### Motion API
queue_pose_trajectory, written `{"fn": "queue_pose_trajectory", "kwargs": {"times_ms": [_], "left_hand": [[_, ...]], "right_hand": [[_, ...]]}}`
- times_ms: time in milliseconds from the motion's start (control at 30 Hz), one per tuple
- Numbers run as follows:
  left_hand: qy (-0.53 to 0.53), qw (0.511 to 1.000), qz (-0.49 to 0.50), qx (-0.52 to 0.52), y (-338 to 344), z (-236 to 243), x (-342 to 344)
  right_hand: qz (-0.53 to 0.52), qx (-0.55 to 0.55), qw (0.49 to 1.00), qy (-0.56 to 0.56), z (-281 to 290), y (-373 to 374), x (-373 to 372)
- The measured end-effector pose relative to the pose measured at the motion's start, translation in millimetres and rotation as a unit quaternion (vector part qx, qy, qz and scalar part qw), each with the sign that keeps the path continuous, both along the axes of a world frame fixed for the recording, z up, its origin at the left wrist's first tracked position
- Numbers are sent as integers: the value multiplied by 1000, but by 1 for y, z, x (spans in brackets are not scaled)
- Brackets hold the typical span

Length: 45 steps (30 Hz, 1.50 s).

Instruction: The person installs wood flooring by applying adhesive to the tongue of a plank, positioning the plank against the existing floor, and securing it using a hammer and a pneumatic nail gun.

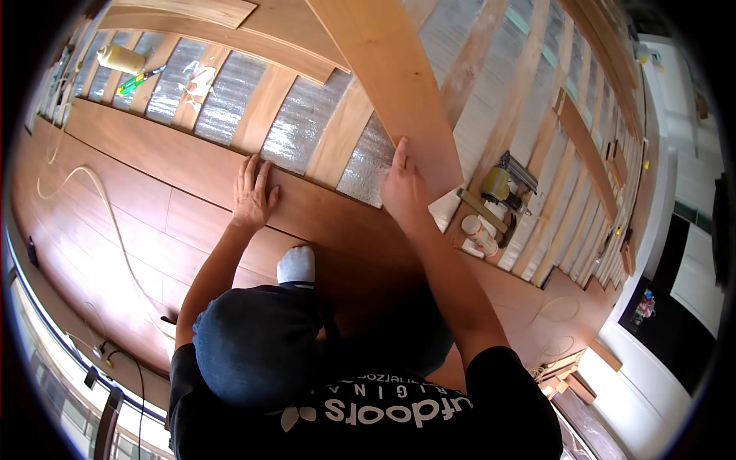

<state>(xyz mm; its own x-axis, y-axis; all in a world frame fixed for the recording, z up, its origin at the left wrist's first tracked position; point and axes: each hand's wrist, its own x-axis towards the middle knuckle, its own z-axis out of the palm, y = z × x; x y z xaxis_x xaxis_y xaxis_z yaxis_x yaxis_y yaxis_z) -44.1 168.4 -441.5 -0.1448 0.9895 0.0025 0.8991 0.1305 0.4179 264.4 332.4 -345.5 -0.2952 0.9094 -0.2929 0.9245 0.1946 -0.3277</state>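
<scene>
My left hand (253, 198) lies with fingers extended on a reddish-brown floor plank (146, 138) along the edge of the laid boards. My right hand (406, 188) holds a lighter wooden board (383, 69) near its lower end, index finger stretched along its face. The board rises from beside the laid edge to the top of the view, over wooden battens (337, 130) and silver foil underlay (287, 130). Just right of that hand lie a nail gun (500, 180), a narrow wood strip (481, 207) and a white cylindrical container (479, 234). My socked foot (295, 264) rests on the flooring.
A cream bottle (120, 60) and green-handled tool (130, 84) sit on the battens at upper left. Loose boards (276, 42) lie at the top, more (586, 153) at right. A pale hose (107, 207) snakes across the left flooring. White fittings (694, 291) line the far right.
</scene>
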Motion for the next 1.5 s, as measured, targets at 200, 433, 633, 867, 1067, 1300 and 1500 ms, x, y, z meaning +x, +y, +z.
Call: {"fn": "queue_pose_trajectory", "kwargs": {"times_ms": [200,433,633,867,1067,1300,1500], "left_hand": [[66,997,30,-33,-5,-4,-1],[9,999,30,-12,4,3,-6],[22,999,36,15,-11,8,-16],[46,998,37,37,-8,9,-15],[39,998,41,30,-6,4,-9],[29,999,13,41,-4,0,-25],[58,997,3,48,9,5,-51]], "right_hand": [[45,38,998,-6,-32,-90,83],[52,96,994,-32,-94,-127,158],[83,134,987,13,-110,-135,136],[130,123,982,59,-102,-124,110],[348,83,933,44,-31,-116,158],[458,154,874,36,-87,-104,85],[424,157,890,54,-89,-104,24]]}}
